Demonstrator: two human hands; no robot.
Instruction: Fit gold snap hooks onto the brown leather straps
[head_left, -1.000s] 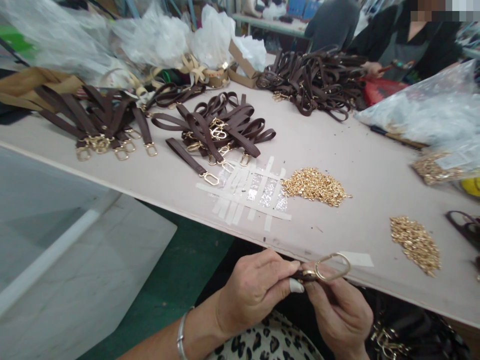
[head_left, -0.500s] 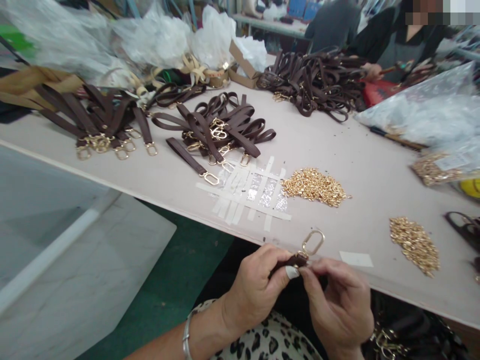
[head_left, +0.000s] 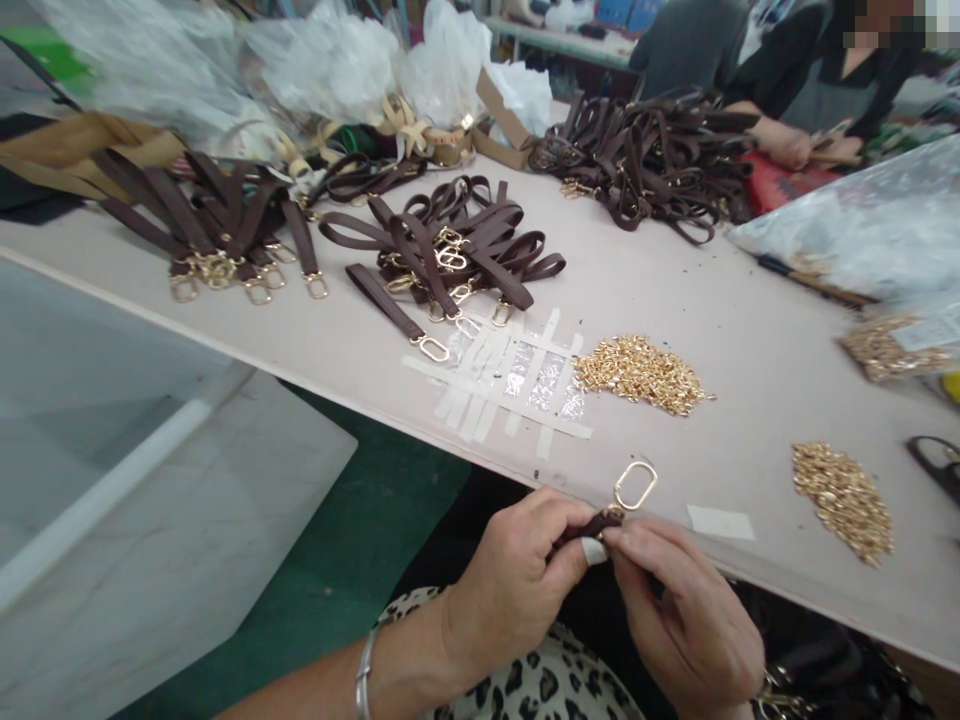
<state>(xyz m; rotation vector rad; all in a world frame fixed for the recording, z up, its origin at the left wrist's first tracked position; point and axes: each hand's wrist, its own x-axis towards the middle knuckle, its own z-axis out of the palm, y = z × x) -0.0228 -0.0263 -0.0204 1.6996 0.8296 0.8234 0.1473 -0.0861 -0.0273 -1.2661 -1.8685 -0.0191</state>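
Note:
My left hand (head_left: 506, 580) is closed around a dark brown leather strap (head_left: 587, 527), its thumb, with a white covering at the tip, pressing from below. From the strap's end a gold oval ring clasp (head_left: 636, 485) sticks up over the table edge. My right hand (head_left: 686, 615) pinches right beside that end, fingertips touching the strap near my left thumb. A speck of gold shows there, but what the right fingertips hold is too small to make out. Closest on the table lie a pile of small gold metal pieces (head_left: 645, 375) and a second pile (head_left: 844, 503).
Finished-looking brown straps with gold clasps (head_left: 450, 245) lie heaped on the table (head_left: 675, 290), with more straps (head_left: 637, 160) farther back. Taped clear plastic (head_left: 517, 375) covers part of the near edge. Plastic bags (head_left: 877, 230) stand right. Across the table a person's hands (head_left: 795, 148) work.
The view has shifted slightly, so the table things sit a little farther right. My right fingers have come closer together at the strap's end; the left hand keeps its hold.

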